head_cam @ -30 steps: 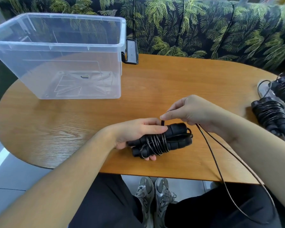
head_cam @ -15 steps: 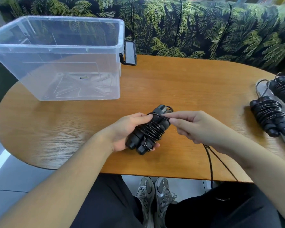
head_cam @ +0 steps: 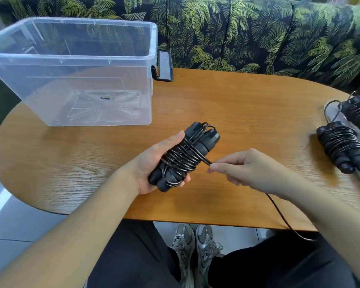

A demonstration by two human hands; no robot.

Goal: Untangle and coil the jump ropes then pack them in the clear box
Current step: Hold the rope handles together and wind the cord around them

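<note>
since half a second ago the right hand (head_cam: 251, 171) has dropped down and out to about four o'clock of the bundle, pulling the thin black rope cord (head_cam: 205, 161) away from the turns instead of pressing on top of them, and the bundle has tipped up a bit more so its far end points to one o'clock. the left hand (head_cam: 154, 163) has its fingers and thumb curled round the black jump rope handles wound with cord (head_cam: 185, 156), holding them just above the round wooden table (head_cam: 247, 113). the right hand pinches the cord between thumb and first finger, with the other fingers loosely bent. from that pinch the loose tail of cord (head_cam: 283, 219) runs under the wrist, over the table edge at five o'clock and down to the lap, so i think some winding is left on this rope, though the end is hidden. two more black wound-up jump ropes (head_cam: 343, 148) lie at three o'clock, near the table edge, and they look done. the big clear plastic box (head_cam: 71, 59) stands at ten o'clock, well apart from the hands, and no rope is in it, so all the packing is yet to do. a small black stand (head_cam: 164, 65) sits just beside the box.
</note>
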